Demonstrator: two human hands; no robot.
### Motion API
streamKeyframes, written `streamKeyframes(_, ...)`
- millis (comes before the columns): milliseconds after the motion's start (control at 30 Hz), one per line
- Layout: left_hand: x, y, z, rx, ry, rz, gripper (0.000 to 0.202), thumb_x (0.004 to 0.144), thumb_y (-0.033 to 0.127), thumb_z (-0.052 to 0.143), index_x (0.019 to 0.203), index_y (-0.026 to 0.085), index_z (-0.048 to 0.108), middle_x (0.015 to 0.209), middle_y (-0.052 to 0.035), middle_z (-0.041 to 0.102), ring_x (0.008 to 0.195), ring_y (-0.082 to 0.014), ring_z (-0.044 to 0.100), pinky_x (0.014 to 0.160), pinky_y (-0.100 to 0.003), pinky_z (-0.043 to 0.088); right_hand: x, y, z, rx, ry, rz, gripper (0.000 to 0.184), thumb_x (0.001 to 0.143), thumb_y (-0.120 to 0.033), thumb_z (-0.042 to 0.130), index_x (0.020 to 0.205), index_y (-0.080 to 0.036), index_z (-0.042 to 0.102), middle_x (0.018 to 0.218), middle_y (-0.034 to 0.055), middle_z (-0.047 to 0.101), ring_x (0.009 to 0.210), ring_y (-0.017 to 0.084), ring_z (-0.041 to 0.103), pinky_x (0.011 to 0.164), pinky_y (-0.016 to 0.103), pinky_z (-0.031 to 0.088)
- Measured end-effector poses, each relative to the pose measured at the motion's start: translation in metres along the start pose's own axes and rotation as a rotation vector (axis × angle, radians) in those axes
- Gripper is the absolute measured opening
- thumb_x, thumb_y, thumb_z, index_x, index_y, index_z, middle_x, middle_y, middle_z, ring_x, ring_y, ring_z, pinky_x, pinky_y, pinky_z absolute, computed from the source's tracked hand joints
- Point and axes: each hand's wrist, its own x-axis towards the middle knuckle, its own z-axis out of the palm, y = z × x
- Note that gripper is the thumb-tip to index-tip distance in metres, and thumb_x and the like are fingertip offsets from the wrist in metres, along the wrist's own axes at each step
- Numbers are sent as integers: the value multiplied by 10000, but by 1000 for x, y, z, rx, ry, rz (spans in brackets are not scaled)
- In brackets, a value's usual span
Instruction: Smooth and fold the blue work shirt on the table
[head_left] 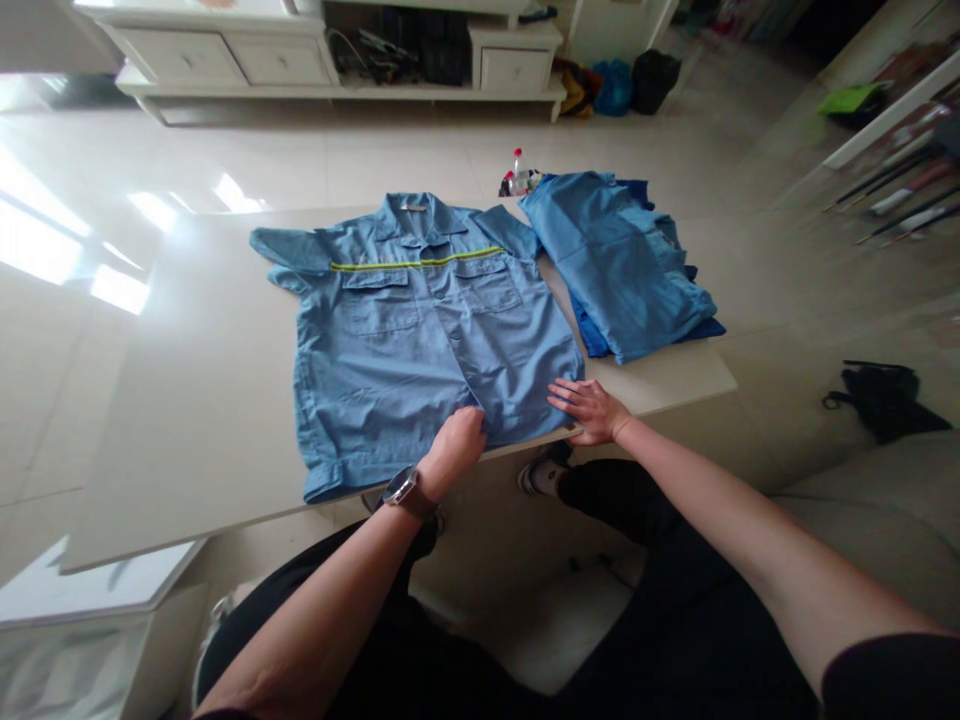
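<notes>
A light blue work shirt point(375, 370) lies front up on the table, its collar away from me and a yellow-green stripe across the chest. Two flap pockets show below the stripe. My left hand point(460, 438), wearing a watch point(401, 486) at the wrist, is closed on the shirt's bottom hem near the front placket; its fingertips are partly hidden. At the hem's right corner, my right hand point(590, 410) rests with fingers spread flat on the cloth. Right of the shirt sits a pile of folded blue garments point(622, 270).
The pale table point(202, 400) has its near edge just in front of my knees. A plastic bottle point(518, 175) with a red cap stands behind the pile. Farther back is a white cabinet point(277, 65). A black bag point(885, 400) lies on the right.
</notes>
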Motion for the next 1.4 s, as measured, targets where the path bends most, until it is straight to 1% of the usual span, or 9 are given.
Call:
streamKeyframes(200, 1, -1, -1, 26, -41, 0, 163, 928, 199, 562, 1034, 145, 673, 1076, -152, 737, 1039, -266, 700, 883, -336, 521, 0, 0, 1, 3, -4, -2, 919, 811, -521, 701, 1618, -200, 402, 1597, 197, 514, 1472, 402, 426, 1061, 508, 297)
streamKeyframes(400, -4, 2, 1, 60, -48, 29, 183, 953, 191, 523, 1049, 145, 672, 1117, -161, 719, 1101, -268, 687, 974, -329, 514, 0, 0, 0, -12, -17, 6, 942, 802, -522, 708, 1633, -219, 385, 1602, 182, 512, 1479, 410, 405, 1047, 509, 301)
streamKeyframes(567, -5, 4, -2, 68, -83, 42, 210, 968, 198, 506, 1072, 128, 675, 1161, -167, 715, 1117, -270, 687, 1000, -328, 515, 1, -1, -1, -17, -2, -4, 877, 837, -529, 673, 1613, -212, 415, 1588, 192, 526, 1460, 396, 440, 1043, 503, 300)
streamKeyframes(733, -2, 5, -5, 60, -96, 30, 211, 969, 226, 522, 1081, 135, 677, 1171, -154, 720, 1112, -261, 696, 972, -312, 524, 1, -1, -1, -25, 3, -4, 875, 824, -522, 680, 1596, -198, 429, 1577, 199, 537, 1458, 395, 447, 1046, 507, 296)
streamKeyframes(867, 0, 5, -3, 38, -113, 12, 203, 956, 225, 533, 1069, 142, 679, 1160, -154, 723, 1092, -255, 704, 950, -311, 532, 0, -1, -1, -22, -2, 8, 896, 803, -519, 697, 1598, -205, 427, 1579, 194, 536, 1457, 395, 449, 1058, 507, 290)
streamKeyframes(967, -1, 5, 1, 30, -81, 16, 184, 955, 207, 527, 1053, 152, 673, 1163, -150, 720, 1095, -253, 699, 970, -323, 526, 0, -1, 0, -24, -5, 8, 901, 807, -526, 695, 1605, -215, 418, 1580, 193, 534, 1458, 399, 446, 1057, 506, 291)
streamKeyframes(1067, -1, 4, 4, 17, -19, 32, 189, 961, 199, 525, 1090, 158, 657, 1210, -148, 703, 1129, -255, 684, 1003, -340, 516, -1, -1, 1, -31, -10, 8, 898, 816, -524, 688, 1612, -220, 407, 1585, 193, 527, 1456, 405, 443, 1049, 509, 297)
streamKeyframes(1200, -1, 6, 4, -24, 52, 47, 217, 964, 167, 504, 1131, 153, 642, 1234, -147, 685, 1134, -239, 683, 999, -321, 514, -1, 0, 2, -32, -8, 10, 893, 814, -512, 691, 1607, -210, 412, 1584, 193, 527, 1456, 402, 438, 1052, 512, 298)
streamKeyframes(1400, 2, 10, -3, -25, 48, 35, 193, 891, 95, 522, 1003, 154, 667, 1113, -126, 708, 1023, -232, 708, 928, -308, 530, -1, -1, 1, -32, 1, 1, 920, 784, -504, 717, 1598, -195, 421, 1583, 202, 525, 1452, 406, 437, 1040, 515, 305)
